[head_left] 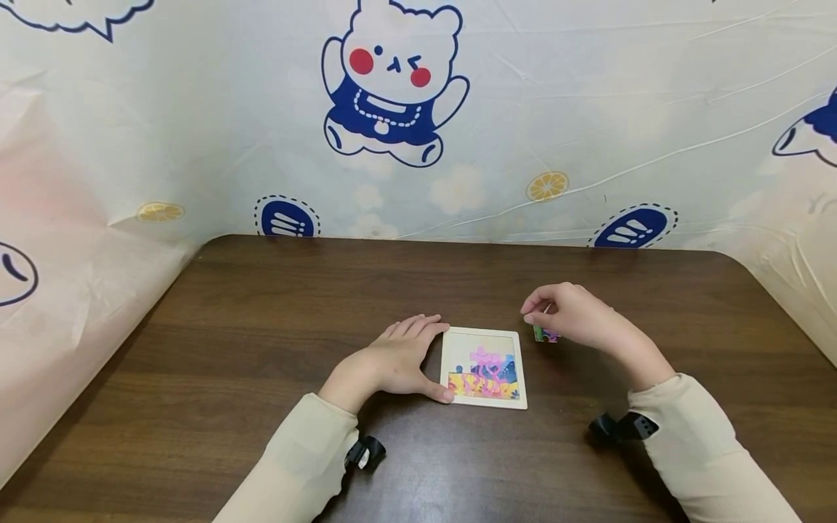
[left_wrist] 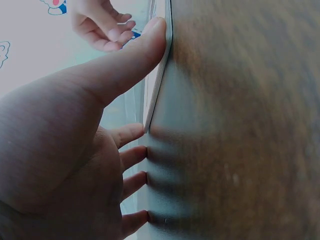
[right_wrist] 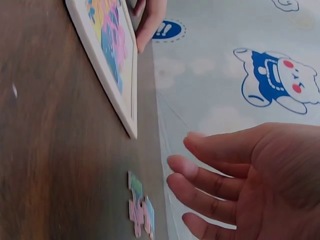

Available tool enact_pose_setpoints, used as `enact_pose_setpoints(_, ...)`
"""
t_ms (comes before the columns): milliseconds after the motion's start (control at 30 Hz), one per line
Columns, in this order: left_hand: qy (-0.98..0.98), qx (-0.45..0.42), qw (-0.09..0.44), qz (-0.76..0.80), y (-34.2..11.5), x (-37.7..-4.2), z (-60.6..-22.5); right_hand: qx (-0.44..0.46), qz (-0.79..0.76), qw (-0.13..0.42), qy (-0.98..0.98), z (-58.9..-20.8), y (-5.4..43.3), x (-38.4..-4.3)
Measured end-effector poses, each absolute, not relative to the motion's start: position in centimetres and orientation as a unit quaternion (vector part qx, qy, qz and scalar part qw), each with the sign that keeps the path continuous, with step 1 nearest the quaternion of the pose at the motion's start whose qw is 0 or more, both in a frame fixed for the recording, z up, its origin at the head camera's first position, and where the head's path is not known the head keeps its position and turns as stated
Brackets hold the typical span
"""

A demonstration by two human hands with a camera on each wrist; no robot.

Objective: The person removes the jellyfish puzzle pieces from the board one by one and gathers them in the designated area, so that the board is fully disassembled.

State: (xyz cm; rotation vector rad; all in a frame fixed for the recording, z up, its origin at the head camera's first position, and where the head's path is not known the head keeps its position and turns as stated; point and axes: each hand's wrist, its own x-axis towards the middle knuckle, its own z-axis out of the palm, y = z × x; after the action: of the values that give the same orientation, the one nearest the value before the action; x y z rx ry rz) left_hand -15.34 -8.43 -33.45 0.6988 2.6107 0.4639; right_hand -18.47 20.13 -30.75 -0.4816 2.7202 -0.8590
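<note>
A square jigsaw puzzle in a pale tray (head_left: 523, 385) lies on the table, its lower part filled with a pink, yellow and blue sea picture. At the tray's left side, my left hand (head_left: 400, 361) spreads its fingers, the thumb on the near corner and the index fingertip at the far corner. Right of the tray, a few loose puzzle pieces (right_wrist: 136, 200) lie close together, partly covered by my right hand (head_left: 578, 314) in the head view. The right hand hovers beside them, its fingers (right_wrist: 200, 192) loosely bent with nothing between them.
The brown wooden table (head_left: 196, 407) runs back to a cloth (head_left: 248, 123) printed with bears and orange slices, which also hangs at both sides. Each wrist carries a small black camera, such as the one on the right (head_left: 621, 427).
</note>
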Motion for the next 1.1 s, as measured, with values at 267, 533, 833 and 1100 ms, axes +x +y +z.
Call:
enact_pose_setpoints(267,0.932,0.252,0.199,0.167,-8.5,-15.3,-33.6,-0.190,-0.299,0.104,0.929,-30.7,18.7,-17.8)
enact_pose_setpoints(533,0.933,0.253,0.193,0.169,-8.6,-15.6,-34.2,-0.226,-0.296,0.120,0.920,-31.2,17.0,-17.2)
enact_pose_setpoints(833,0.933,0.251,0.194,0.168,-8.7,-16.0,-35.0,-0.238,-0.274,0.133,0.922,-31.3,15.3,-16.2)
enact_pose_setpoints(1100,0.934,0.251,0.196,0.165,-8.7,-16.1,-35.0,-0.247,-0.261,0.127,0.925,-31.6,14.5,-15.6)
